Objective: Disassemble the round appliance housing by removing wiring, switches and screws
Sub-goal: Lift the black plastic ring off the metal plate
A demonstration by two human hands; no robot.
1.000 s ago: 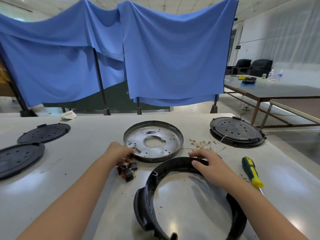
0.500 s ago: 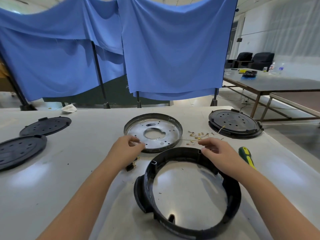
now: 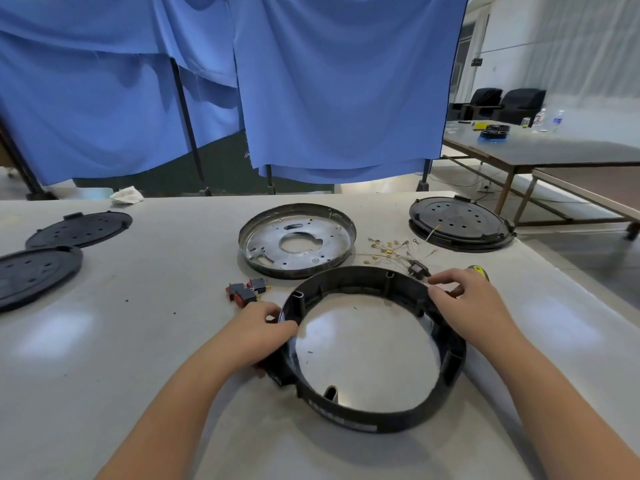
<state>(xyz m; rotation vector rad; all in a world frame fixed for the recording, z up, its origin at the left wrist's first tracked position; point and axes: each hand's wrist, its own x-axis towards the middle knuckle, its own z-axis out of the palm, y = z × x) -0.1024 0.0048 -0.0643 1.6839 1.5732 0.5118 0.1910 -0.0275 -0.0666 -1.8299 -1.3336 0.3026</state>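
Black round plastic housing ring [image 3: 372,403] lies flat on grey table [image 3: 138,341], centre front, between both hands. Left to right: two black perforated covers [image 3: 41,268] parked far left; red-black switches [image 3: 246,291] already out, beside ring. Left hand [image 3: 258,336] grips ring's left wall, likely bracing it. Steel round pan [image 3: 297,240] set behind. Right hand [image 3: 465,306] over right rim, fingertips pinching thin wire [image 3: 388,252], probably freeing it. Yellow-green screwdriver [image 3: 479,271] within reach.
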